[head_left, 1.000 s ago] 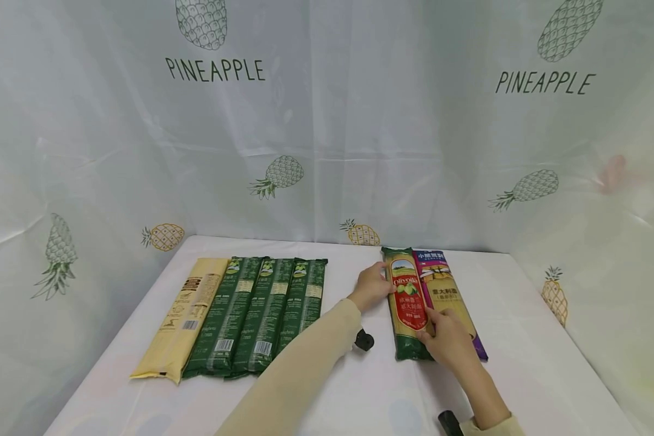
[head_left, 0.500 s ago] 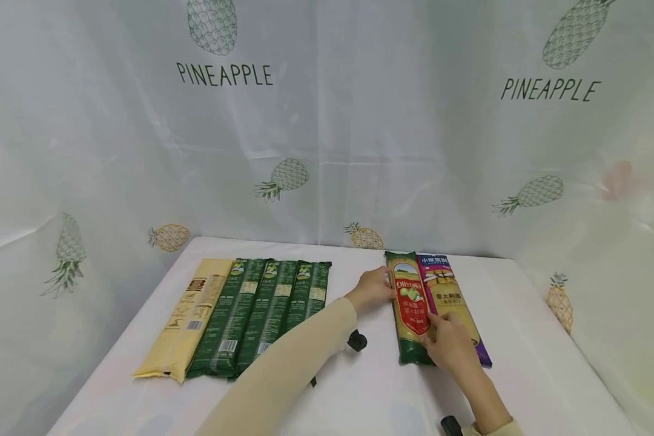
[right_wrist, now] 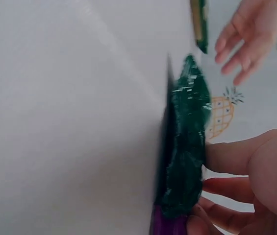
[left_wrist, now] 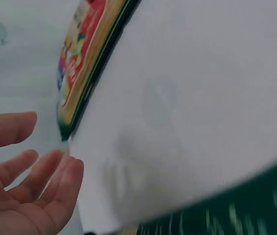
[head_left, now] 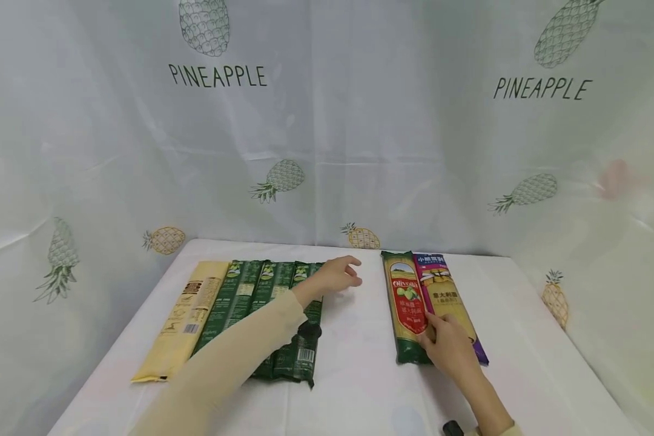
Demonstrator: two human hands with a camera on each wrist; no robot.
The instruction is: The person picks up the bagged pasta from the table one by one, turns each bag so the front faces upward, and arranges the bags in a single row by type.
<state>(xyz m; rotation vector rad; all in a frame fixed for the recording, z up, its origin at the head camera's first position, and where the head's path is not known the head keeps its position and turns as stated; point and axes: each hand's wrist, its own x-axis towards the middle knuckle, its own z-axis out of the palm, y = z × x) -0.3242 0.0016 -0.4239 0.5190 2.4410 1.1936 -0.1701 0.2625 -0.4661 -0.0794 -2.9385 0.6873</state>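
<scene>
olivoilà packet (head_left: 406,297) at your right hand (head_left: 448,344), by the back edge of the table (head_left: 360,387)

nearest the table's left edge, you have a yellow packet (head_left: 182,321) lying lengthwise, printed with a barcode. just right of it, side by side, lie three green packets (head_left: 226,306), top ends toward the back edge. your left sleeve (head_left: 234,351) crosses in front of them, hiding parts of them, with a black device (head_left: 309,330) near its cuff. your left hand (head_left: 335,274) hovers past the upper end of the rightmost green one, over the white cover; its thumb and fingers are spread apart, loosely bent, and hold nothing.

to the right, well apart from the green row, lies the olivoilà packet, red label up, its top end near the back edge. your right hand comes over its lower right side, thumb on the label and fingertips touching; you can't tell whether they pinch it. at its right, on the side toward the table's back right corner, is the purple-and-gold packet (head_left: 449,293), partly hidden by your right hand. behind the table hangs a pale curtain (head_left: 370,121) printed with pineapples.
</scene>
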